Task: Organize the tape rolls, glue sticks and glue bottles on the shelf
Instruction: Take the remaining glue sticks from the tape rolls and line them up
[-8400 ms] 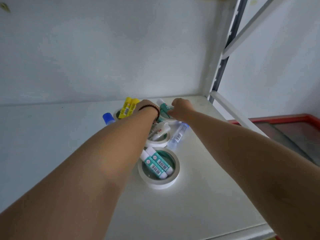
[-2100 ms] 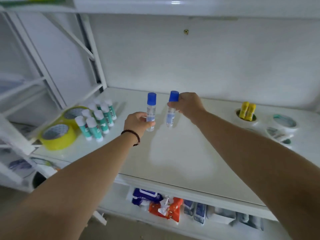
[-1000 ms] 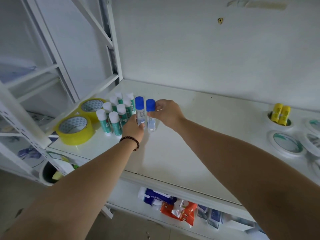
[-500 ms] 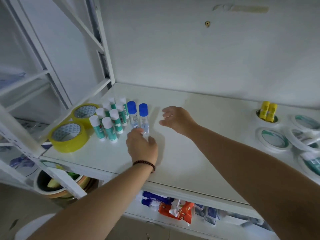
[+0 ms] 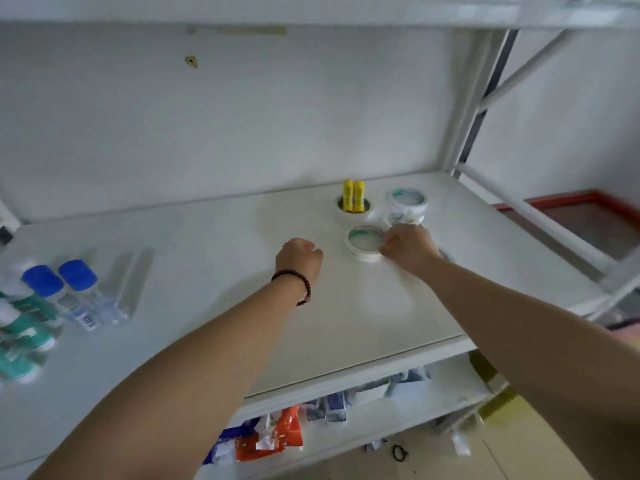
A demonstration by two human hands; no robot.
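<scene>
Fingers [image 5: 388, 241] of the right hand [image 5: 408, 249] are curled at the right-hand rim of a white tape roll [image 5: 364, 242] lying flat on the shelf [image 5: 214, 271]; they touch its edge, but whether they have closed on it cannot be told from this view. Left hand [image 5: 299, 256] is held over the bare shelf surface just left of that roll, fingers folded into a loose fist with nothing seen in them; a dark beaded bracelet [image 5: 294, 284] sits on that wrist. Behind the right hand lies a second white tape roll [image 5: 398, 218], partly covered, and behind that a third [image 5: 408, 201], touching or nearly touching it. Just left of these, a further white roll [image 5: 353, 211] lies flat with two yellow glue sticks [image 5: 354, 195] standing upright inside its core. Well apart, at the left end of the shelf, two blue-capped glue bottles [image 5: 69, 292] stand side by side, and beside them, at the frame edge, several green and white glue sticks [image 5: 24, 327] (this corner is blurred, so no count is given). Lower shelf [image 5: 398, 414] beneath carries blue, white and orange packets [image 5: 273, 438], contents not legible. White upright post [image 5: 464, 109] of the rack stands at the right rear corner.
</scene>
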